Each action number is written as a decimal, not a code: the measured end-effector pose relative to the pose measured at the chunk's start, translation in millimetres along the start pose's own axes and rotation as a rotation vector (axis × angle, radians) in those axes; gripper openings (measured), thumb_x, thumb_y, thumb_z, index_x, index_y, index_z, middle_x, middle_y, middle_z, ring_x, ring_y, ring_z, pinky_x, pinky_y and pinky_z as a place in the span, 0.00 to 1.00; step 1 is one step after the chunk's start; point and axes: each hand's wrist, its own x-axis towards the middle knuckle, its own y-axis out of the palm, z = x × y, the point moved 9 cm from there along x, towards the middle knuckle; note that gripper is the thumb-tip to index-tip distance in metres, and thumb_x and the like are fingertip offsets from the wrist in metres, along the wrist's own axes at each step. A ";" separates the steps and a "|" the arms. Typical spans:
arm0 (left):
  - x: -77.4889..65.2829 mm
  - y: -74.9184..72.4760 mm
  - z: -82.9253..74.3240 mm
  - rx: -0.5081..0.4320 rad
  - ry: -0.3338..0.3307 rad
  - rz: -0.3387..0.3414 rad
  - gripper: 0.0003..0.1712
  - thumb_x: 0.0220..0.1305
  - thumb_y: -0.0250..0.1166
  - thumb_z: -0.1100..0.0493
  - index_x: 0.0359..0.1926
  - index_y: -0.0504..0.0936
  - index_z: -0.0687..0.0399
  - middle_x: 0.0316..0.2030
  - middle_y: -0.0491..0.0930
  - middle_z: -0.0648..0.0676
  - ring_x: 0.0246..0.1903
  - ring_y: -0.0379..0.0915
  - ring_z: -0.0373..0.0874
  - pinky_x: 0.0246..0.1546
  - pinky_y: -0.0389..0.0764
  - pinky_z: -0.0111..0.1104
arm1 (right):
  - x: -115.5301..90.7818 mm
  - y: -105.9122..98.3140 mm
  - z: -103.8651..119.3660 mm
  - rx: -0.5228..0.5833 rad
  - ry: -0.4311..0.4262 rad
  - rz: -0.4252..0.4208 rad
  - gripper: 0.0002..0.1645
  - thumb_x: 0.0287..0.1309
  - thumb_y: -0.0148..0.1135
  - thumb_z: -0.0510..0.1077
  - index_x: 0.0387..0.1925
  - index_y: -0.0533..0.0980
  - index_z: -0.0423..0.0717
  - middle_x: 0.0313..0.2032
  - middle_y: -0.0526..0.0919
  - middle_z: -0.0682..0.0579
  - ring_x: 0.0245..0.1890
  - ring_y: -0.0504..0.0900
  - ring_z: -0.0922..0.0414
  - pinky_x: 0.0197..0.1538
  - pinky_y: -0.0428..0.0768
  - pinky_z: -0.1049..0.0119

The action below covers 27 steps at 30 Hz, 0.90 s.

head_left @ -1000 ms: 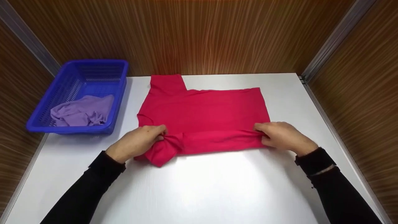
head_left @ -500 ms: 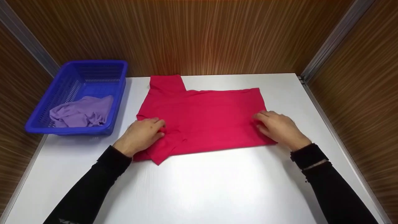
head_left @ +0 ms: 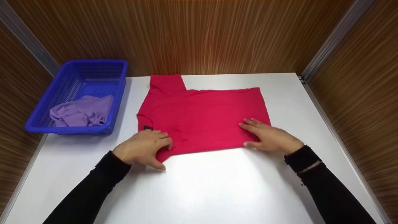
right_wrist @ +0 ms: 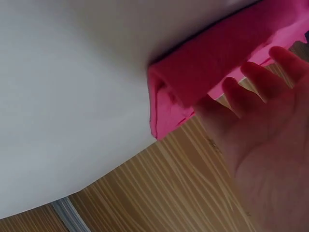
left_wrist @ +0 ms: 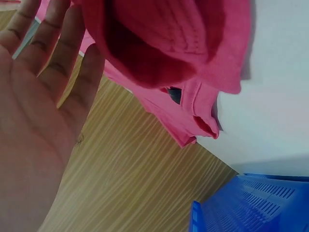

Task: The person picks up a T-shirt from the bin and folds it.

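Note:
A red T-shirt (head_left: 211, 109) lies on the white table, its near side folded over along its length. Its neckline, with a dark label (head_left: 148, 127), faces left, and one sleeve (head_left: 168, 83) points to the back. My left hand (head_left: 144, 147) is over the near sleeve area by the collar, thumb spread toward the table and fingers relaxed. In the left wrist view its fingers (left_wrist: 67, 53) extend beside the sleeve opening (left_wrist: 140, 53). My right hand (head_left: 269, 135) rests with spread fingers on the folded strip near the hem. Neither hand grips the cloth.
A blue plastic basket (head_left: 119, 93) stands at the back left, holding a crumpled purple cloth (head_left: 84, 110). Wood-grain panels (head_left: 217, 37) wall the back and both sides of the white table (head_left: 211, 193).
Both hands have let go of the shirt's folded edge, which now lies flat. My right hand has shifted left onto the fold; my left hand has moved toward the near edge, uncovering the label.

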 end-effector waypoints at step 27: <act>10.0 -43.2 31.5 0.042 -0.071 -0.147 0.04 0.56 0.67 0.53 0.31 0.79 0.42 0.27 0.75 0.44 0.27 0.70 0.40 0.28 0.73 0.37 | 2.5 7.9 0.1 0.040 0.006 0.058 0.54 0.65 0.64 0.72 0.84 0.53 0.66 0.87 0.47 0.52 0.87 0.45 0.41 0.77 0.68 0.33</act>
